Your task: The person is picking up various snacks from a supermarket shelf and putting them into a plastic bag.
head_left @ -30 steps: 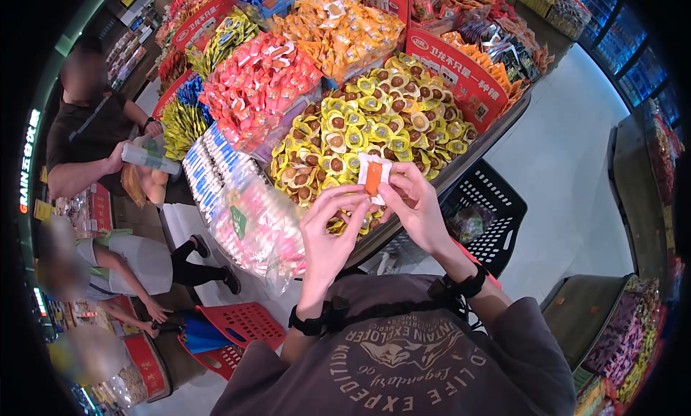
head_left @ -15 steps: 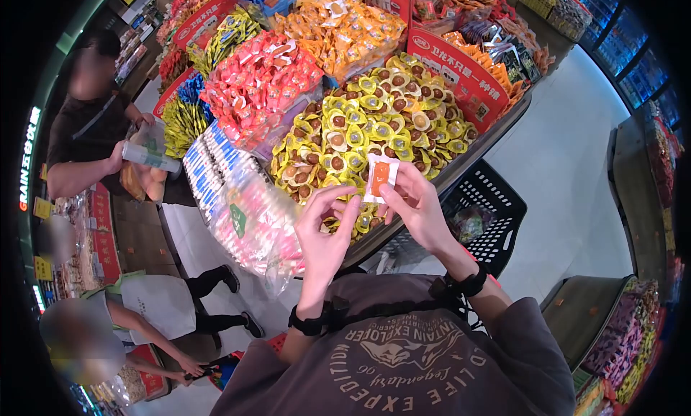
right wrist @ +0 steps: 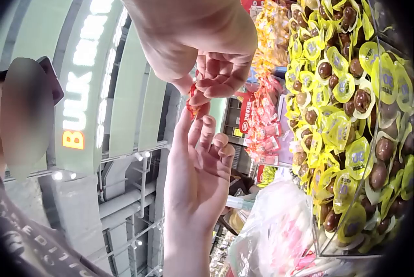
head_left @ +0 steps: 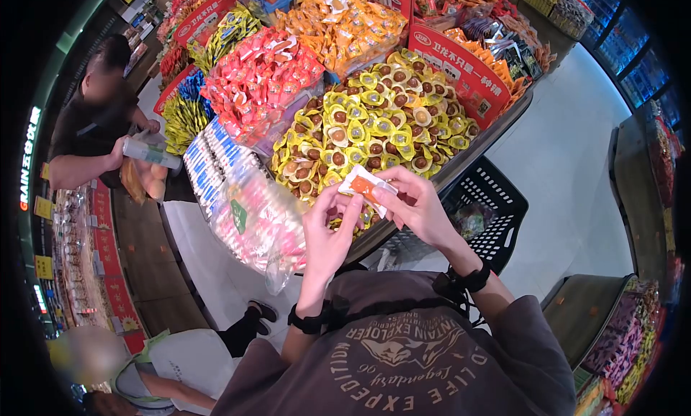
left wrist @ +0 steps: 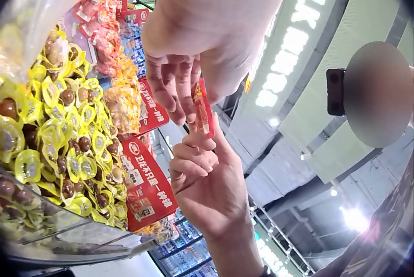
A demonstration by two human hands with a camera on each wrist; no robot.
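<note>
Bench (head_left: 471,153) heaped with sweets across the top of the head view: yellow-wrapped pile (head_left: 367,124) in the middle, red pile (head_left: 259,74) to its left, orange pile (head_left: 345,27) behind. Black basket (head_left: 497,207) on the floor just beside the bench edge, to the right of the hands. Clear bag (head_left: 255,222) of pink-and-white packets hanging below the left forearm, against the bench front.

Raised in front of the yellow pile, both hands meeting on one small sachet (head_left: 366,188), white with an orange middle. Right hand (head_left: 417,207) above and to the right, thumb and forefinger pressed together on the sachet's right end, other fingers (left wrist: 187,160) curled loosely beneath. Left hand (head_left: 327,236) upright from the wrist, fingers (right wrist: 194,134) nearly straight and close together, tips touching the sachet's left end; whether pinching or only touching, cannot tell from the head view. From the left wrist view, sachet (left wrist: 202,107) standing edge-on, nipped between the fingertips of both hands.
</note>
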